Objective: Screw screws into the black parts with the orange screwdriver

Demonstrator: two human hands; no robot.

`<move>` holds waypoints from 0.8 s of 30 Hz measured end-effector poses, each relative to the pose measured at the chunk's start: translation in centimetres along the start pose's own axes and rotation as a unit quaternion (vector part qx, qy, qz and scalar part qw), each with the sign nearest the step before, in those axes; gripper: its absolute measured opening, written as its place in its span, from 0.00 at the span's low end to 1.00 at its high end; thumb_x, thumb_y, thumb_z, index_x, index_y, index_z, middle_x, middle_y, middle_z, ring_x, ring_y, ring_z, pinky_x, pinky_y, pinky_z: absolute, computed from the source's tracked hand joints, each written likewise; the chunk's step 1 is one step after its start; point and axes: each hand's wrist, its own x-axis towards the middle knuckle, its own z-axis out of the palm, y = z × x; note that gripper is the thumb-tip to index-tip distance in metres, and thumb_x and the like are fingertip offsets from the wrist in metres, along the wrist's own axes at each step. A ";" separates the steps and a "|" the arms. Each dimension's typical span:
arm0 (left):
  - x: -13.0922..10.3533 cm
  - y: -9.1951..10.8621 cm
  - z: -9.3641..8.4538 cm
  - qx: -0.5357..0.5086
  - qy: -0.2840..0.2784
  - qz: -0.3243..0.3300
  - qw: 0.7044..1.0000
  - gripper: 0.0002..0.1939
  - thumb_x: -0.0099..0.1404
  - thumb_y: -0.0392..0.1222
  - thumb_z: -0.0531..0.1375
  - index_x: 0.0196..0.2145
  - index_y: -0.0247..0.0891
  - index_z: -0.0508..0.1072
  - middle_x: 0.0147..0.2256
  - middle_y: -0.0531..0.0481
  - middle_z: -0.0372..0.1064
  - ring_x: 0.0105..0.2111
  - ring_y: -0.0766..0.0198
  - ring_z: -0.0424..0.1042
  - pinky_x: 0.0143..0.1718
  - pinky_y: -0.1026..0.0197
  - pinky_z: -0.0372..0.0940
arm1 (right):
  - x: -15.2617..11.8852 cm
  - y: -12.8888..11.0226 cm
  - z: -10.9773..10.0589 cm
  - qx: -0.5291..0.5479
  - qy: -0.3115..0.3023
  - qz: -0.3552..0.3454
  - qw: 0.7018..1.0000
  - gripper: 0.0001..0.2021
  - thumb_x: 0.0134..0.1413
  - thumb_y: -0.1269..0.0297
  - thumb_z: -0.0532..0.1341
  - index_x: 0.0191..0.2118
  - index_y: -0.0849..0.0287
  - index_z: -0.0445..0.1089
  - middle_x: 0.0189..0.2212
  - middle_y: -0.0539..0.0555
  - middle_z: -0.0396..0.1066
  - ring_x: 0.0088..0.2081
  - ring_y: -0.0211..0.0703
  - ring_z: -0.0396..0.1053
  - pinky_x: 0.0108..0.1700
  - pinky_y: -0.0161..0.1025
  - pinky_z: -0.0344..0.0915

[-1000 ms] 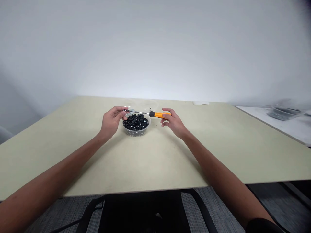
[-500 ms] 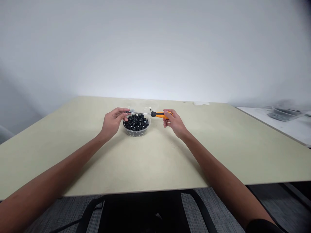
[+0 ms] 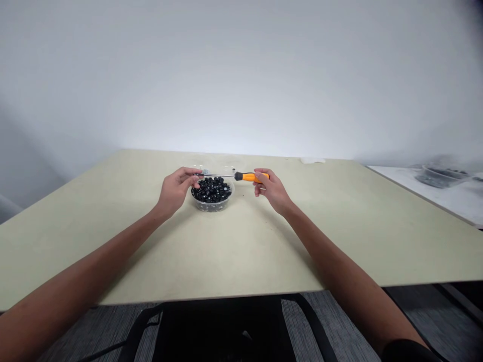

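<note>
An orange-and-black screwdriver [image 3: 251, 177] lies level in the air, its handle between the fingers of my right hand [image 3: 272, 189]. Its thin metal shaft runs left to my left hand [image 3: 176, 189], whose thumb and fingers pinch a small black piece [image 3: 197, 174] at the screwdriver's tip. Just below the shaft stands a round clear plastic bowl [image 3: 212, 207], filled with many small shiny black pieces [image 3: 213, 189]. The exact shape of the pinched piece is partly hidden by my fingers.
Behind the bowl sit clear containers [image 3: 228, 169], one with small silvery bits [image 3: 206, 172]. A white object [image 3: 312, 161] lies near the back edge of the pale table [image 3: 234, 251]. At right, another clear tub [image 3: 441, 177] rests on a white surface.
The orange handle has turned slightly in my right fingers, showing less black. Both hands stay in almost the same place.
</note>
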 end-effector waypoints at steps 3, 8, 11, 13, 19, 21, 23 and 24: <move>0.0 -0.1 0.0 0.003 -0.003 0.001 1.000 0.13 0.64 0.45 0.62 0.43 0.36 0.76 0.26 0.49 0.71 0.43 0.54 0.76 0.46 0.55 0.67 | -0.1 -0.1 0.0 -0.037 0.010 0.004 0.999 0.22 0.58 0.45 0.58 0.47 0.59 0.63 0.26 0.48 0.60 0.23 0.30 0.60 0.24 0.31 0.62; 0.0 -0.2 0.0 0.003 0.006 -0.002 1.000 0.13 0.64 0.45 0.62 0.43 0.35 0.76 0.27 0.49 0.71 0.39 0.56 0.76 0.43 0.56 0.68 | -0.1 0.2 -0.2 0.002 -0.019 -0.014 1.000 0.24 0.54 0.50 0.62 0.53 0.56 0.61 0.43 0.53 0.65 0.37 0.35 0.67 0.34 0.34 0.71; 0.0 -0.1 0.1 0.007 0.000 0.002 1.000 0.13 0.64 0.45 0.61 0.43 0.35 0.76 0.26 0.49 0.71 0.41 0.55 0.76 0.45 0.55 0.67 | -0.1 0.1 -0.1 0.004 -0.003 -0.013 1.000 0.23 0.55 0.52 0.62 0.53 0.57 0.62 0.41 0.53 0.65 0.34 0.33 0.66 0.34 0.34 0.71; -0.1 -0.1 0.1 0.007 -0.007 0.006 1.000 0.13 0.65 0.46 0.61 0.43 0.36 0.76 0.26 0.49 0.71 0.43 0.53 0.76 0.46 0.54 0.67 | -0.1 -0.2 0.0 -0.004 0.021 0.000 1.000 0.21 0.55 0.51 0.62 0.50 0.59 0.64 0.36 0.52 0.65 0.28 0.30 0.64 0.31 0.33 0.69; -0.5 0.3 0.3 0.034 -0.008 0.021 0.999 0.13 0.66 0.46 0.61 0.44 0.36 0.75 0.31 0.46 0.75 0.42 0.54 0.76 0.46 0.55 0.68 | 0.0 -0.4 0.1 -0.040 0.042 0.032 0.998 0.20 0.56 0.47 0.61 0.30 0.62 0.62 0.24 0.51 0.61 0.19 0.29 0.57 0.21 0.32 0.59; -0.5 0.4 0.2 0.075 -0.004 0.043 0.996 0.12 0.67 0.45 0.59 0.44 0.37 0.75 0.36 0.45 0.76 0.39 0.57 0.76 0.45 0.56 0.68 | 0.0 -0.3 -0.1 -0.059 0.054 0.041 0.996 0.23 0.56 0.46 0.61 0.26 0.61 0.58 0.21 0.51 0.59 0.18 0.30 0.56 0.20 0.32 0.58; -0.5 0.6 0.1 0.139 -0.006 0.090 0.986 0.11 0.69 0.44 0.58 0.44 0.38 0.76 0.39 0.46 0.76 0.35 0.60 0.76 0.43 0.57 0.68 | 0.0 -0.3 -0.2 -0.073 0.070 0.061 0.993 0.24 0.56 0.45 0.60 0.24 0.61 0.57 0.18 0.51 0.57 0.17 0.30 0.53 0.19 0.33 0.56; -0.6 0.6 0.0 0.169 -0.009 0.121 0.978 0.11 0.69 0.44 0.57 0.44 0.38 0.76 0.40 0.46 0.76 0.35 0.61 0.75 0.42 0.57 0.68 | -0.1 -0.4 -0.3 -0.075 0.075 0.075 0.992 0.24 0.55 0.45 0.61 0.23 0.60 0.56 0.17 0.50 0.56 0.17 0.29 0.52 0.18 0.33 0.55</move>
